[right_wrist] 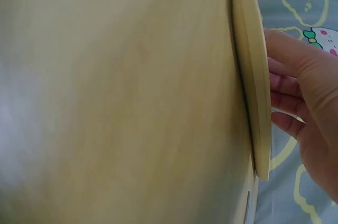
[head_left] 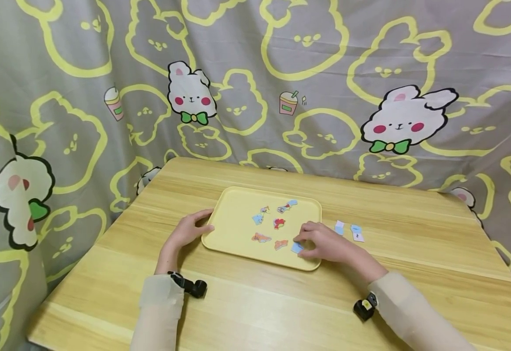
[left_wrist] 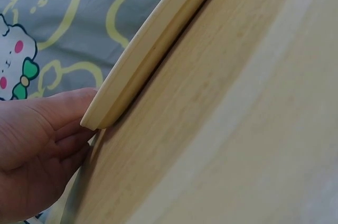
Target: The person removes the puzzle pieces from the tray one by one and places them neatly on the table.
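A shallow yellow tray [head_left: 233, 209] lies on the wooden table with several small picture puzzle pieces on it. My left hand [head_left: 189, 229] holds the tray's left edge, thumb on the rim [left_wrist: 95, 115] and the other fingers along the outside. Over the tray's right side, my right hand [head_left: 323, 242] has thumb and fingertips on a light blue puzzle piece [head_left: 296, 247], pinching it; the hand hides part of the piece. Just left of it lies an orange piece [head_left: 280, 244]. In the right wrist view the tray's side wall [right_wrist: 253, 76] hides the fingertips.
Another orange piece [head_left: 261, 237], a red piece [head_left: 279, 224], a blue piece [head_left: 257, 220] and a longer blue-and-red piece [head_left: 287, 206] lie farther in on the tray. Right of the tray, blue-and-white pieces [head_left: 357, 232] rest on the table [head_left: 413, 234]. A patterned curtain [head_left: 246, 58] hangs behind.
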Tool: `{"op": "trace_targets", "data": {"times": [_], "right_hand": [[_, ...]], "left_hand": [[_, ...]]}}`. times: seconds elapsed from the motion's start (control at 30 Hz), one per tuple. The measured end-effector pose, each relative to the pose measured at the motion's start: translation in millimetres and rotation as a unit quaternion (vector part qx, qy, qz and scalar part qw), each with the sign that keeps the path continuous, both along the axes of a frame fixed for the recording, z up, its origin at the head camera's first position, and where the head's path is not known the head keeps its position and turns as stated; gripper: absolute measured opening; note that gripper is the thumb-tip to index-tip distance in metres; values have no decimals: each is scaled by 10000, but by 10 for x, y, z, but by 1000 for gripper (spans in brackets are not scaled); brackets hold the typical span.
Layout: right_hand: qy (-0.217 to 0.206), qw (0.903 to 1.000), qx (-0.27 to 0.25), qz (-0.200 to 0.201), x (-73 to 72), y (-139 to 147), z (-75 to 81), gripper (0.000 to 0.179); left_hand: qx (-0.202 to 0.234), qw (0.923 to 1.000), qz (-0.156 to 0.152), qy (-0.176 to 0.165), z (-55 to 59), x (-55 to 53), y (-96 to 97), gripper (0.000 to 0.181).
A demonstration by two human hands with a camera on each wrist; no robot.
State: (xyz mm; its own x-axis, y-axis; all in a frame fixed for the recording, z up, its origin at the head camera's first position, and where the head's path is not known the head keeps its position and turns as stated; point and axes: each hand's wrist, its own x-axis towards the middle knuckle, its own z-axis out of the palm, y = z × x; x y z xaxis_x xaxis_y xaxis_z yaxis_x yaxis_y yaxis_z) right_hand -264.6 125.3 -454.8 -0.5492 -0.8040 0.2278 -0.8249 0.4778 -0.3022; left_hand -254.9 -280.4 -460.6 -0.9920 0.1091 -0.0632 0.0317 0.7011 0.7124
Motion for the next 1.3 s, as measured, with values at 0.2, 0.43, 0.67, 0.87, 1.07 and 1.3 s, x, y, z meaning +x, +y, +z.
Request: {"op": "trace_targets", "data": {"times": [0.2, 0.43, 0.67, 0.87, 1.07, 1.3], "right_hand": [[261, 9996, 12, 130, -26, -17, 7, 26], [459, 9989, 31, 98, -21, -23, 19, 25], [615, 9981, -84, 56, 23, -26, 13, 28], [193, 9988, -396, -194, 46, -6, -8, 26], [-58, 9953, -888, -394, 57, 16, -42, 25], [-361, 9829, -1746, -465, 47, 59, -84, 24]], "left_hand": [[-15, 9999, -49, 133, -17, -5, -22, 57], [-37, 9999, -42, 109, -7, 0, -15, 57], [-24, 9998, -72, 174, -4, 11, -13, 57], [-35, 9998, -97, 165, -9, 8, -18, 57], [-45, 9998, -95, 154, -16, 8, -16, 57], [-68, 9997, -106, 206, -22, 4, -10, 57]]}}
